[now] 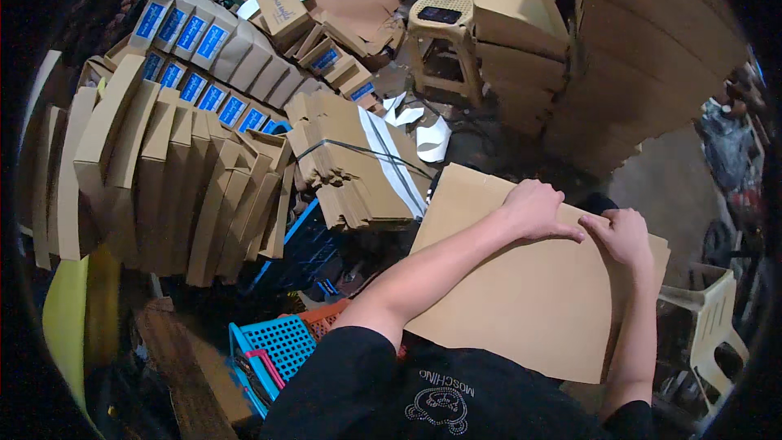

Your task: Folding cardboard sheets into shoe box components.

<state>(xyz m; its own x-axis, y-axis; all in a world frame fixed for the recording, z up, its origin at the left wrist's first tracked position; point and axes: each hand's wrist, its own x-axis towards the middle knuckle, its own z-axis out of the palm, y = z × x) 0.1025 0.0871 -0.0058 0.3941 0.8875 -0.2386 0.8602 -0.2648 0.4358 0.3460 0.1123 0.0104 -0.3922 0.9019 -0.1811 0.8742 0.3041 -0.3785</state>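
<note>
A large flat sheet of brown cardboard [513, 301] lies tilted across my lap, close against my black shirt. Its right part bends along a curved line, and another cardboard edge shows beneath it at the right. My left hand [539, 210] is closed over the far edge, with its thumb on the upper face pointing right. Just to the right, my right hand [623, 236] grips the same edge, its thumb toward the left one. The fingertips of both hands are partly hidden behind the board.
Left of the sheet lies a strapped stack of flattened cardboard [358, 159]. Folded cardboard boxes [175, 171] stand in rows farther left. A beige stool [444, 16] bears a phone. Tall cardboard [635, 57] rises at the far right. A blue basket [281, 342] sits near my left elbow.
</note>
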